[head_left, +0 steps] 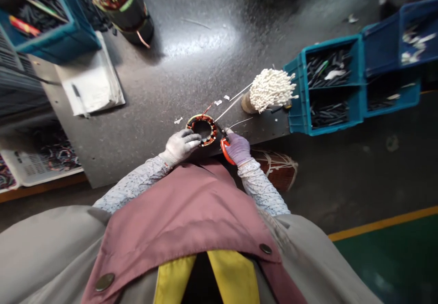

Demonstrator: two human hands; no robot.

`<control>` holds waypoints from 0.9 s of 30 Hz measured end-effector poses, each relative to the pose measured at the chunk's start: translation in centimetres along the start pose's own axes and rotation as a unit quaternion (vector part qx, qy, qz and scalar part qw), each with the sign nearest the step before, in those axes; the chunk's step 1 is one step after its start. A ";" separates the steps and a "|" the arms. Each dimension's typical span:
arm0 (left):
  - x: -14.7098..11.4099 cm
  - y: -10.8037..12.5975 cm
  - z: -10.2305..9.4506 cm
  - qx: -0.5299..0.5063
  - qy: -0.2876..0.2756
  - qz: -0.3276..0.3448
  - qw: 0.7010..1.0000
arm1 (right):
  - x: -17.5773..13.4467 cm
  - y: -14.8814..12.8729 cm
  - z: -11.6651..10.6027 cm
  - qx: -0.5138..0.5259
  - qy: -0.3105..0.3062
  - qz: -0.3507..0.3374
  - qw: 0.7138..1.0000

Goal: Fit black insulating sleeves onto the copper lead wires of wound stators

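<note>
Left hand (179, 145), in a pale knit glove, is curled around the near-left rim of the stator (201, 129), fingers pressed on its edge. I see the stator as a flat ring with copper-red windings around a dark round bore, lying on the grey speckled table (191, 62) close to its near edge. My right hand (237, 149), in a lilac glove, is closed on the orange handles of the snips (224, 146), whose tip sits just beside the stator's right side. Thin white leads (228, 107) run up and right from the ring toward a bundle of white sleeves (270, 89), packed upright like a brush. Small white scraps (219, 102) lie on the table beyond the ring. A teal plastic bin (326, 85) of dark sticks stands to the right; a second, larger stator (121, 3) stands far left. I can read no writing or labels anywhere.
</note>
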State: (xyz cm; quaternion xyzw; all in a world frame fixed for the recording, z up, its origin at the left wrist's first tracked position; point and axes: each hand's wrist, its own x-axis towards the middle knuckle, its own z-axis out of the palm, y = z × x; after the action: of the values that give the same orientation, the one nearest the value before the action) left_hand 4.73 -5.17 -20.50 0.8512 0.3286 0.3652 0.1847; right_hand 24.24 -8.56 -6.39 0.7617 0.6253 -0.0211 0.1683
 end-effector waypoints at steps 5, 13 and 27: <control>-0.4 1.5 0.3 0.028 0.008 -0.037 0.999 | 0.3 2.3 0.2 0.033 0.006 0.073 0.997; 1.4 4.2 -2.5 0.103 -0.189 -0.094 0.972 | 0.4 2.2 -1.1 -0.083 0.083 -0.171 0.978; -4.9 6.4 -5.4 -0.175 0.354 -0.589 0.705 | 2.1 -4.5 0.1 -0.168 -0.053 -0.427 0.887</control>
State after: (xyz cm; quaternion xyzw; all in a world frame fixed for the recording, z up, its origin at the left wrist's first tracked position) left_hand 0.92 -12.77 -15.77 0.2449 0.7348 0.5076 0.3774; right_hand 20.37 -5.87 -8.01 0.3794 0.8745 -0.0257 0.3010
